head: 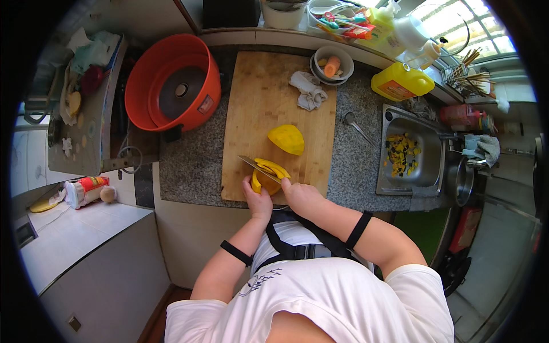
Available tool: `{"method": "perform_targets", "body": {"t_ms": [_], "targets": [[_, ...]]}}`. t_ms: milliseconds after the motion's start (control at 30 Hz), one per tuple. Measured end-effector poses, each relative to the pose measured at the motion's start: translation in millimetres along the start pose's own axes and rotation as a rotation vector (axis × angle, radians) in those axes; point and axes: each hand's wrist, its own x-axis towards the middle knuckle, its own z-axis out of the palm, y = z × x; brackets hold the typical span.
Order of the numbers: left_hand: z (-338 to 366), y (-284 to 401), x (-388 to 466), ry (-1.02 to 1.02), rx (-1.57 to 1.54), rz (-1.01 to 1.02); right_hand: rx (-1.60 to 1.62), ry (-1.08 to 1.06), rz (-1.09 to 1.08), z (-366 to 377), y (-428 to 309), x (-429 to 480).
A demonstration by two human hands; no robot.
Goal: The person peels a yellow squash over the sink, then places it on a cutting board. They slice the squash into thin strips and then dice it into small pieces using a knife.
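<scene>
A kitchen knife (260,169) is gripped in my right hand (300,196), its blade angled up to the left across a yellow pumpkin piece (269,184). My left hand (258,200) holds that piece at its left side, close to the front edge of the wooden cutting board (274,94). Thin pumpkin slices (272,165) lean together on the far side of the blade. Just beyond them, a larger peeled pumpkin chunk (287,139) rests on the board. My fingertips are partly hidden behind the pumpkin and the knife handle.
A crumpled cloth (309,91) lies on the board near a bowl holding a carrot piece (332,66). At left stands a large orange-red pot-shaped container (173,83). A spoon (358,127) lies right of the board, before the steel sink (422,171) with peelings (402,153). A yellow jug (402,82) stands behind.
</scene>
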Motion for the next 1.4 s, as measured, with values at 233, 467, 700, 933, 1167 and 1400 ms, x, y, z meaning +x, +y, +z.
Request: {"method": "perform_targets", "body": {"t_ms": [233,467,700,933,1167,1400], "targets": [[-8.3,18.9,-1.7,-0.078,-0.258,-0.240,-0.068,0.124,-0.087,19.8,20.8,-0.9],[-8.2,34.4,-2.5,-0.059,-0.283,-0.227,-0.074,0.126,-0.135,-12.0,2.9,-28.0],[-10.0,37.3,-3.1,-0.087,-0.273,-0.250,-0.086,0.116,-0.126,-23.2,-10.3,-37.9],[-11.1,41.2,-3.0,-0.088,-0.239,-0.258,-0.070,0.110,-0.116,-22.1,-11.7,-38.6],[-11.9,44.7,-3.1,-0.091,-0.253,-0.252,-0.061,0.114,-0.114,-22.0,-13.2,-37.3],[-11.4,45.0,-0.9,-0.089,-0.258,-0.269,-0.033,0.087,-0.083,-20.4,-13.5,-32.5]]}}
